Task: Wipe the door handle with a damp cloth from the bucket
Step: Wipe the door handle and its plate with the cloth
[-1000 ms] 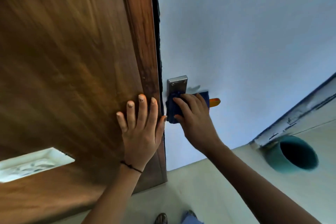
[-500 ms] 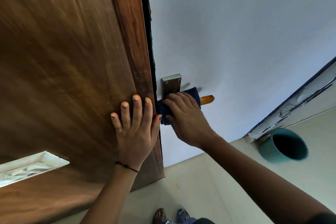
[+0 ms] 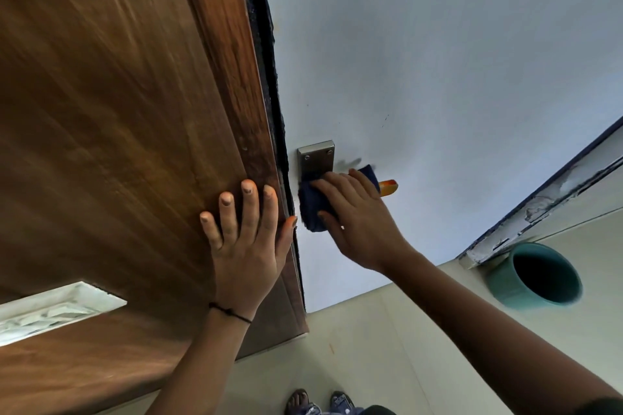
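Left hand (image 3: 247, 246) flat on wooden door (image 3: 118, 128), fingers spread, right hand (image 3: 357, 222) pressing blue cloth (image 3: 312, 205) around door handle (image 3: 387, 186) (orange tip exposed), fingers curled over cloth, teal bucket (image 3: 536, 274) on floor, well apart.

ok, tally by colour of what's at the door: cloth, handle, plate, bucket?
Dark blue: 1, the cloth under the right hand
Orange: 1, the door handle tip
Silver: 1, the handle plate
Teal: 1, the bucket
Total: 4

left hand (image 3: 246, 246) flat, right hand (image 3: 357, 222) gripping
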